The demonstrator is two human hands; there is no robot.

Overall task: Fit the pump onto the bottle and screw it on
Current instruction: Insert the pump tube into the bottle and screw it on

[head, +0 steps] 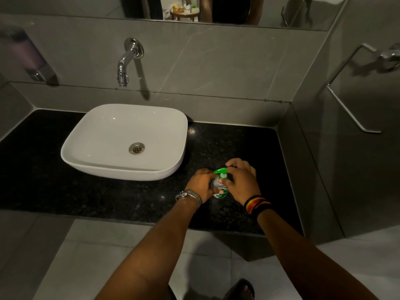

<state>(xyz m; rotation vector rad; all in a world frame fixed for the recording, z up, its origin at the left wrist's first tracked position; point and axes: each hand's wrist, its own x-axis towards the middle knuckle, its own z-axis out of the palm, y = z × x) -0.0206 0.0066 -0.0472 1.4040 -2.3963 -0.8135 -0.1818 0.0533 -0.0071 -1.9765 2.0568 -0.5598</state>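
A small soap bottle (219, 189) with a green and white label stands on the black granite counter (227, 144), right of the basin. A green pump (221, 171) sits on top of it, its spout pointing left. My left hand (200, 185), with a metal watch on the wrist, is wrapped around the bottle's body from the left. My right hand (242, 180), with coloured bands on the wrist, grips the pump's collar from the right. Most of the bottle is hidden by my fingers.
A white countertop basin (86, 152) stands left of the bottle, under a chrome wall tap (126, 61). A wall soap dispenser (28, 57) hangs at far left. A chrome towel bar (350, 100) is on the right wall. The counter's front edge (129, 219) lies below my wrists.
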